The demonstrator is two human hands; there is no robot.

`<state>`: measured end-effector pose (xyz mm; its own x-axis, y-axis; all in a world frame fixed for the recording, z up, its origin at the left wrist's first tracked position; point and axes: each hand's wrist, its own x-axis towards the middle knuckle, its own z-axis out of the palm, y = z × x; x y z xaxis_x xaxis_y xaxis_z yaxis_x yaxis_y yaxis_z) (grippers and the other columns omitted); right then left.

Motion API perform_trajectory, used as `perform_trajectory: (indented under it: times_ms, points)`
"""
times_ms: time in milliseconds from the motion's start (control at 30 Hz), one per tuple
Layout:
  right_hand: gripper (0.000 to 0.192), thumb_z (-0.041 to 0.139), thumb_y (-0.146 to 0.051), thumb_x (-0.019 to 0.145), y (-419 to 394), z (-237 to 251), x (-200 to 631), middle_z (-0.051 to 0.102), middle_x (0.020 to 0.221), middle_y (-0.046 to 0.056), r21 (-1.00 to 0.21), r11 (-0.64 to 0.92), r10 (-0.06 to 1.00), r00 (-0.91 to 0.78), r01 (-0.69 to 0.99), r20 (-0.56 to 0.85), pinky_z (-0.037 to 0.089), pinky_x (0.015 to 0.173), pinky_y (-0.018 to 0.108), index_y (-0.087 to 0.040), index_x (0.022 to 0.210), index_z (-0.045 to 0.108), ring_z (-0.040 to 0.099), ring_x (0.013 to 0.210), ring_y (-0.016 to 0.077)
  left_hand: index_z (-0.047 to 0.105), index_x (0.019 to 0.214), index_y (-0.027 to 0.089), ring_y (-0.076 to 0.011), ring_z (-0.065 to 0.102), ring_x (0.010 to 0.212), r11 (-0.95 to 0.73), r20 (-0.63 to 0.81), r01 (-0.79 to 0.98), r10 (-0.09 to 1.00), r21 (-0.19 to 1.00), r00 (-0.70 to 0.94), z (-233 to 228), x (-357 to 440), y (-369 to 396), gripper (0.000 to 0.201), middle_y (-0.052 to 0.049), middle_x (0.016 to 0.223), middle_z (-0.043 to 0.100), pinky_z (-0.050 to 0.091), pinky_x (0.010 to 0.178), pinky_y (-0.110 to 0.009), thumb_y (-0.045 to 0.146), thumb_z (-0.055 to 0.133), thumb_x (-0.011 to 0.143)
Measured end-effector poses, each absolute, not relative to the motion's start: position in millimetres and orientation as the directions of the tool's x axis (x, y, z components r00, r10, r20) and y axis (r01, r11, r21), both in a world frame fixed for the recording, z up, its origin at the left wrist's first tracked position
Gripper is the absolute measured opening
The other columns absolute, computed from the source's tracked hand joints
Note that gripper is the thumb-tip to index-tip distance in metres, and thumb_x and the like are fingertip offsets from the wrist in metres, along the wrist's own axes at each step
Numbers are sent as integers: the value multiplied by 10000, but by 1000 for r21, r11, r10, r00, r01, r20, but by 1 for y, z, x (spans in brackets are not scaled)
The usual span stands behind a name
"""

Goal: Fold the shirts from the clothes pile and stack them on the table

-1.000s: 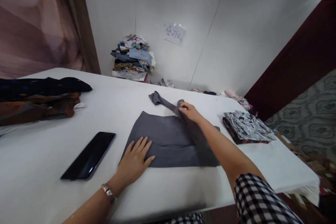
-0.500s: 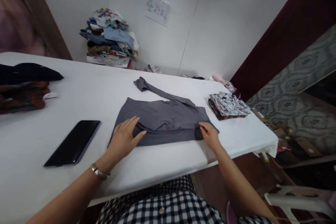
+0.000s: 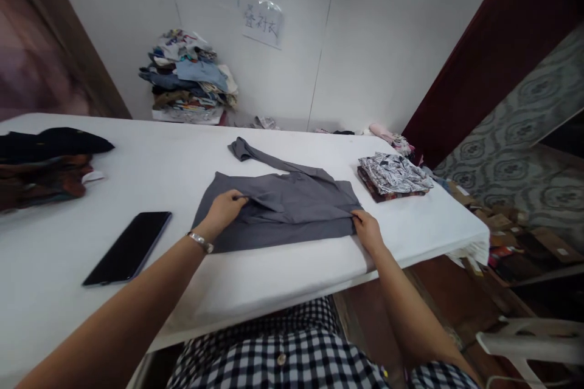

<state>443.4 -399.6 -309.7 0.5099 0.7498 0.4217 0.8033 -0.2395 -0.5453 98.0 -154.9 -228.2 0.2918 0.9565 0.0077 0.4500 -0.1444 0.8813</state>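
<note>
A white tabletop [image 3: 150,170] runs wide in front of me, backed by a plain white wall [image 3: 365,42] with a small paper sign [image 3: 262,22] stuck to it and a dark red curtain [image 3: 479,55] to my right. The grey shirt [image 3: 292,213] lies flat near the front edge, partly folded, one sleeve trailing toward the far side. My left hand [image 3: 223,211] has its grip pinched on a fold at the shirt's left part; my right hand [image 3: 367,231] has its grip closed on the shirt's right edge. A black phone [image 3: 128,247] lies face up to the left of the shirt, apart from it. Farther left sits a heap of dark clothes [image 3: 43,164]. A folded patterned garment [image 3: 392,175] rests just beyond the shirt's right corner. Against the wall stands a pile of mixed clothes [image 3: 189,79]. Nothing lies between my hands and the shirt.
</note>
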Motion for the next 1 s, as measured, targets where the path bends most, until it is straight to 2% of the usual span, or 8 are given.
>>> perform_trajectory:
  times_ms: [67,200,433,567,733,800,900,1000]
  points:
    - [330,444,-300,811,-401,-314,443,738,983,93,-620,-227,688,574,751,444,513,873,407,-199,952,724,664,913,249,624,643,193,-138,525,592,-33,32,17,997,999,65,-217,95,-153,56,19,590,597,395,562,-237,205,659,685]
    - [351,465,-360,791,-403,-315,442,740,972,98,-732,-189,605,665,654,438,503,872,401,-182,960,715,660,905,253,573,739,195,-102,568,621,45,-88,-469,994,882,-71,-202,79,-160,130,33,655,605,469,621,-201,130,478,799]
    - [306,463,-328,746,-404,-311,438,724,856,72,-797,-183,590,713,576,380,507,776,359,-176,891,686,639,806,231,560,737,164,-108,646,657,401,-455,-536,890,742,36,-223,38,-187,237,-9,707,663,546,614,-207,-30,435,789]
    - [277,452,-311,758,-404,-311,439,703,813,54,-784,-189,588,707,592,393,495,722,329,-191,885,667,617,760,212,568,751,155,-111,654,632,428,-453,-557,886,712,101,-213,39,-185,232,-6,683,663,560,577,-203,-31,448,817]
    - [283,441,-299,757,-404,-314,445,701,866,67,-797,-206,498,762,568,414,490,783,348,-180,912,645,610,825,221,588,796,165,-104,685,785,245,-255,-672,963,698,86,-192,53,-187,267,-20,773,697,586,736,-210,59,375,918]
    - [297,427,-272,758,-404,-313,445,701,868,74,-788,-261,487,781,557,391,495,791,367,-175,931,648,612,818,229,616,836,156,-146,696,818,332,-290,-589,942,737,168,-199,56,-197,261,-55,820,711,605,721,-258,60,383,905]
    - [383,419,-182,740,-404,-308,439,705,978,101,-653,-322,567,692,685,446,485,868,404,-165,1038,660,613,932,255,615,822,142,-170,700,759,546,-500,-414,837,728,224,-222,55,-213,253,-72,773,700,611,666,-282,3,406,845]
    - [543,437,-88,708,-402,-298,431,658,1202,113,-404,-291,708,479,867,518,411,1006,454,-169,1210,629,533,1174,281,612,828,151,-148,687,714,559,-530,-417,825,717,194,-241,50,-217,220,-54,765,695,603,656,-265,22,435,848]
